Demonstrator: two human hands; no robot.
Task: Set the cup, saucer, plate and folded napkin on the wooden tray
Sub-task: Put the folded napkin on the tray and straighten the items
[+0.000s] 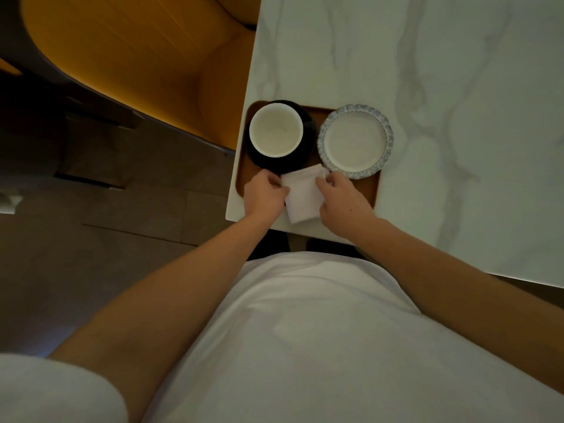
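Hands meet over a folded white napkin [302, 193] at the near edge of the wooden tray [370, 190]: the left hand [264, 195] pinches its left edge with curled fingers, the right hand [343, 198] pinches the right edge, each grip closed on the cloth. The napkin's near end hangs past the tray onto the marble counter [457, 117]. On the tray's left, a white cup [276, 129] sits on a black saucer [306, 141]; to the right rests a blue-rimmed plate [355, 141], its far rim overhanging the tray. An orange chair [137, 56] stands left of the counter.
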